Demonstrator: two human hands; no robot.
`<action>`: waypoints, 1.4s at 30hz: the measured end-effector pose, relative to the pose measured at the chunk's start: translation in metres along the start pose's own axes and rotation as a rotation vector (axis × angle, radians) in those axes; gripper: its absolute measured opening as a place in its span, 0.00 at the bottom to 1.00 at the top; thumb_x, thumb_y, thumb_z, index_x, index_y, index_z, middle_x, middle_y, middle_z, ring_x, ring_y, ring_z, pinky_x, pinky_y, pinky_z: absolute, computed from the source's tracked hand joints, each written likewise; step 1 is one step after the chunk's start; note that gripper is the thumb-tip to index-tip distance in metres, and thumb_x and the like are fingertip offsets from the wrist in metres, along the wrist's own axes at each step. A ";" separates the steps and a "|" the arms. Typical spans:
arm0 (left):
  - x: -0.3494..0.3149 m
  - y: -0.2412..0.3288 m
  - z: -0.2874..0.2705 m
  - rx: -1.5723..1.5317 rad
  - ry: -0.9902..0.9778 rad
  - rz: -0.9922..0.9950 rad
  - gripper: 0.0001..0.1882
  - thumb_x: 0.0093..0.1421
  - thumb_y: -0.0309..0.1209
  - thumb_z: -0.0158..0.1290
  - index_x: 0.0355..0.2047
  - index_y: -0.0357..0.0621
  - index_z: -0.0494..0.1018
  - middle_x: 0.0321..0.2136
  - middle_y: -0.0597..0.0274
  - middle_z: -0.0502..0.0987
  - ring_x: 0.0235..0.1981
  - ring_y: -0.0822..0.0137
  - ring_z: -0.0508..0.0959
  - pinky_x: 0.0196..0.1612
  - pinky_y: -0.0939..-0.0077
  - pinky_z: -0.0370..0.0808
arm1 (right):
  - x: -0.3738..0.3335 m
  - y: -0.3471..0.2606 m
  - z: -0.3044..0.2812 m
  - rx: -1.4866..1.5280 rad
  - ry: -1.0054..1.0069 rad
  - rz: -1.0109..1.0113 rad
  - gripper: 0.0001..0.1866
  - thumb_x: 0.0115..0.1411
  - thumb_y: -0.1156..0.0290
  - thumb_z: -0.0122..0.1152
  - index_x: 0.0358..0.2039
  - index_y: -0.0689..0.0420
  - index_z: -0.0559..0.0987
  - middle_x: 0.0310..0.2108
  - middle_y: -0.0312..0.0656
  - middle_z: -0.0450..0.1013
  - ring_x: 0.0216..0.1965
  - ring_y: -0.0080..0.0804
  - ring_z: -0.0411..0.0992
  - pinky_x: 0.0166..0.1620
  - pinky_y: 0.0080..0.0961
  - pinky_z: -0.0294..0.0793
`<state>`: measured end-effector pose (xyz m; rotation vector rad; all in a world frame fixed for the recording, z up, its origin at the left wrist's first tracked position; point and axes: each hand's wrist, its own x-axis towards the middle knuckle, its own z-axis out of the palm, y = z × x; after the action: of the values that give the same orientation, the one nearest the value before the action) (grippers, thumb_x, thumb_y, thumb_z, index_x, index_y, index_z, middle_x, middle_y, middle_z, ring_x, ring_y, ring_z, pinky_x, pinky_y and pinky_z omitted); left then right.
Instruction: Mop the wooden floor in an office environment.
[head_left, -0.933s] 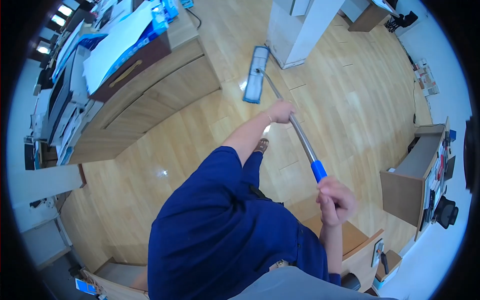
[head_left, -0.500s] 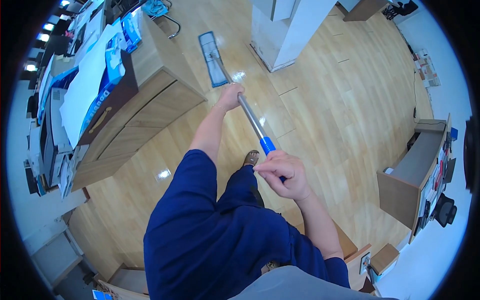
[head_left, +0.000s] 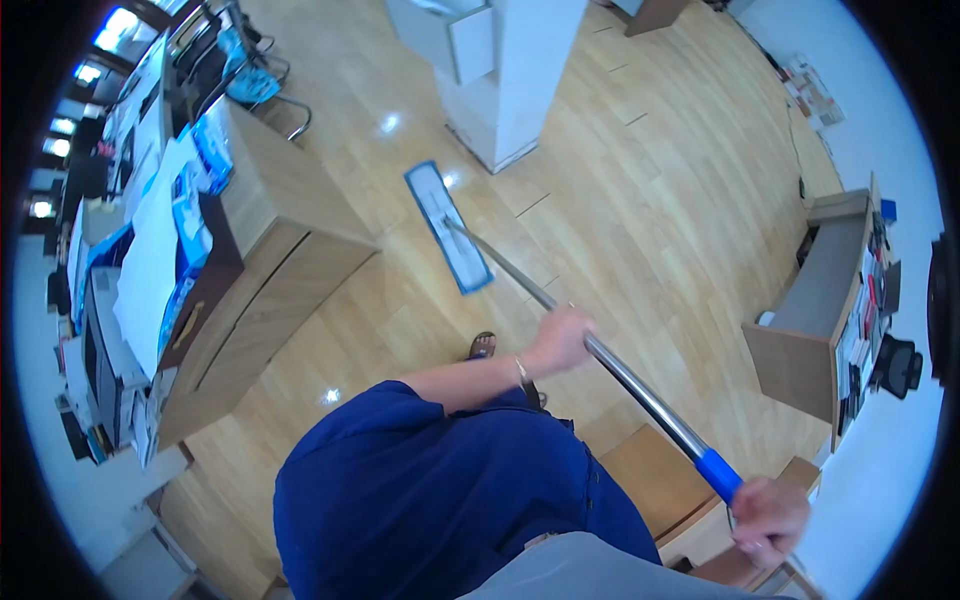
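Gripping metal pole (head_left: 640, 388) with left fingers (head_left: 570, 330), blue grip (head_left: 718, 473) with right fingers (head_left: 769, 518). Ends in oblong pad (head_left: 453, 242) on open floor (head_left: 640, 240), near cabinet (head_left: 285, 275) edge.

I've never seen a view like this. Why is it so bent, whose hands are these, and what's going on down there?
There's no machine arm here: a person in dark blue clothes is working bare-handed. A wide fisheye camera worn on the head looks down, which bends straight edges near the rim.

The left hand grips the metal pole of a flat mop partway along. The right hand, slightly blurred, is closed around the blue grip at the near end. The mop's pad lies on the wood-look floor, between a cabinet on the left and a white pillar.
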<state>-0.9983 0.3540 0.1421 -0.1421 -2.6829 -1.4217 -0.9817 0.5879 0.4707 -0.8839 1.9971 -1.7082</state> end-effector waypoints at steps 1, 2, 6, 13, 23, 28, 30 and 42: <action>0.008 0.027 0.014 -0.047 -0.067 -0.006 0.12 0.41 0.33 0.59 0.10 0.48 0.66 0.16 0.57 0.71 0.25 0.53 0.72 0.33 0.63 0.68 | -0.012 -0.017 -0.019 0.019 0.000 0.002 0.05 0.41 0.71 0.65 0.17 0.58 0.78 0.09 0.36 0.66 0.10 0.28 0.64 0.22 0.23 0.69; 0.013 0.047 0.024 -0.068 -0.114 0.014 0.15 0.43 0.36 0.59 0.10 0.46 0.66 0.16 0.56 0.71 0.25 0.51 0.72 0.33 0.62 0.69 | -0.017 -0.030 -0.029 0.041 0.094 -0.016 0.06 0.43 0.71 0.64 0.17 0.59 0.78 0.08 0.36 0.64 0.09 0.27 0.63 0.21 0.22 0.68; 0.042 0.109 0.079 -0.244 -0.321 0.111 0.22 0.48 0.43 0.58 0.10 0.43 0.64 0.15 0.51 0.69 0.24 0.48 0.71 0.34 0.60 0.69 | -0.020 -0.076 -0.063 -0.077 0.151 -0.222 0.12 0.52 0.69 0.56 0.24 0.66 0.73 0.20 0.41 0.64 0.18 0.31 0.60 0.22 0.31 0.66; 0.126 0.144 0.150 -0.139 -0.552 0.286 0.08 0.44 0.32 0.53 0.14 0.43 0.71 0.18 0.48 0.72 0.28 0.47 0.73 0.30 0.55 0.72 | -0.017 -0.069 -0.148 -0.076 -0.233 -0.186 0.11 0.47 0.70 0.56 0.16 0.64 0.69 0.13 0.46 0.66 0.14 0.35 0.65 0.23 0.35 0.67; 0.306 0.038 0.205 0.256 -0.265 0.198 0.04 0.46 0.34 0.57 0.18 0.53 0.74 0.22 0.59 0.74 0.30 0.53 0.74 0.30 0.59 0.71 | 0.017 0.135 -0.250 0.208 0.203 -0.343 0.07 0.47 0.69 0.65 0.21 0.59 0.81 0.10 0.37 0.66 0.12 0.30 0.64 0.24 0.26 0.68; 0.419 -0.031 0.196 0.362 -0.156 0.109 0.15 0.47 0.44 0.55 0.14 0.47 0.71 0.22 0.56 0.74 0.31 0.52 0.74 0.30 0.57 0.72 | 0.115 0.218 -0.317 0.169 0.056 -0.237 0.04 0.48 0.73 0.63 0.24 0.59 0.81 0.14 0.39 0.69 0.17 0.35 0.66 0.34 0.32 0.69; 0.462 -0.058 0.187 0.389 -0.089 0.087 0.17 0.48 0.44 0.54 0.13 0.46 0.70 0.20 0.57 0.73 0.31 0.53 0.74 0.30 0.58 0.72 | 0.158 0.245 -0.336 0.114 0.004 -0.231 0.04 0.47 0.74 0.63 0.25 0.58 0.82 0.15 0.39 0.70 0.18 0.35 0.67 0.38 0.32 0.68; 0.717 -0.231 0.102 0.566 -0.102 -0.344 0.08 0.49 0.39 0.55 0.22 0.49 0.73 0.35 0.61 0.73 0.44 0.58 0.72 0.37 0.48 0.69 | 0.436 0.390 -0.403 0.073 0.043 0.041 0.04 0.53 0.78 0.60 0.31 0.59 0.81 0.17 0.39 0.69 0.25 0.31 0.68 0.33 0.25 0.67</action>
<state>-1.7432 0.3344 -0.0082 0.3117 -3.1823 -0.6620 -1.6473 0.6242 0.2236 -0.7836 1.9526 -1.7794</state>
